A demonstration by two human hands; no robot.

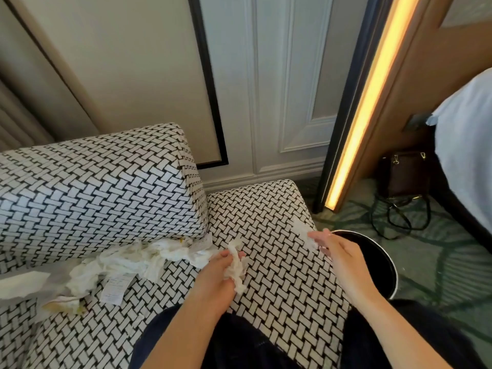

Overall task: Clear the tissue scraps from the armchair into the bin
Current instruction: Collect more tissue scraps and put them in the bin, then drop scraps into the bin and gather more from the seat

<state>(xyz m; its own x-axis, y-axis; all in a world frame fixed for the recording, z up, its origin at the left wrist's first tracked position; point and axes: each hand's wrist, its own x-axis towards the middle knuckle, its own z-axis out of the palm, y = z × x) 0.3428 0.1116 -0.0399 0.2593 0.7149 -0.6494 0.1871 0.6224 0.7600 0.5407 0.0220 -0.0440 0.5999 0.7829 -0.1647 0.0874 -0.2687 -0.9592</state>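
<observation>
Left hand (218, 272) grips a tissue wad (235, 267) mid-seat; right hand (343, 255) seems to pinch a blurred scrap (306, 235) beside the bin (383, 262), just right. Remaining tissue pile (125, 262) lies leftward, long axis along the back crease of the armchair (279, 288); left hand nearer.

Pretty bright overall, soft even light, barely any shadows on the armchair (282, 275). The orange light strip (370, 107) is totally blown out. Wide-angle bends the lines of the wall (127, 65) near the edges, and the right hand (342, 253) looks motion-smeared.
</observation>
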